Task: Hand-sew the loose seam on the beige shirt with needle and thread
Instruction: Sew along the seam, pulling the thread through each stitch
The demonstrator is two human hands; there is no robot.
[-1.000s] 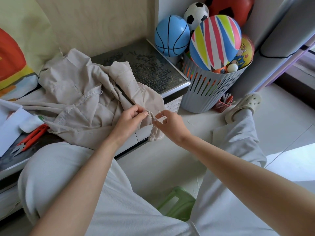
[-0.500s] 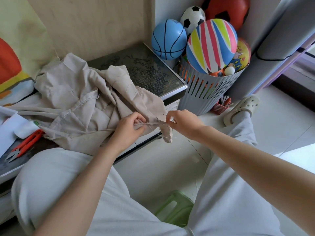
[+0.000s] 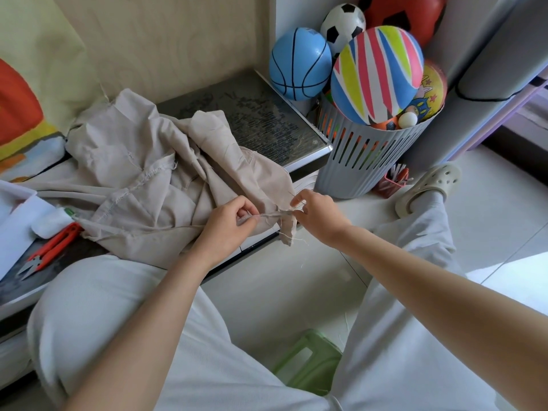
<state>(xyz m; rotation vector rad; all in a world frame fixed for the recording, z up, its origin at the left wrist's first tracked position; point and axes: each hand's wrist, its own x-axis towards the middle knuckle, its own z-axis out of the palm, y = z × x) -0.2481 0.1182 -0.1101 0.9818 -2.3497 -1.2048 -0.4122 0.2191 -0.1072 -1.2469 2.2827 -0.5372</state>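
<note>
The beige shirt (image 3: 142,185) is spread in loose folds over a low table (image 3: 267,120) with a dark, patterned glass top and a metal edge. One corner of the shirt is hung over the front edge of the table, and short loose threads (image 3: 296,240) are seen below it. A short stretch of seam (image 3: 269,214) is held taut between the two hands. The grip of the left hand (image 3: 228,223) is closed narrowly on the fabric edge, pinched by thumb and forefinger. The grip of the right hand (image 3: 318,216) is pinched on the other end of the stretch, just beside the hanging corner. It cannot be told if a needle is also held there.

At the left end of the table, red thread snips (image 3: 50,250) are laid next to white paper (image 3: 14,226). A wood-patterned wall (image 3: 178,40) is found behind the table. On the white tiled floor (image 3: 489,209), to the right of the table, a grey slatted basket (image 3: 364,161) is placed, filled with balls: a blue basketball (image 3: 299,66), a striped ball (image 3: 376,72) and a soccer ball (image 3: 342,22) among them. A green stool (image 3: 308,360) is seen under the person, between the legs.
</note>
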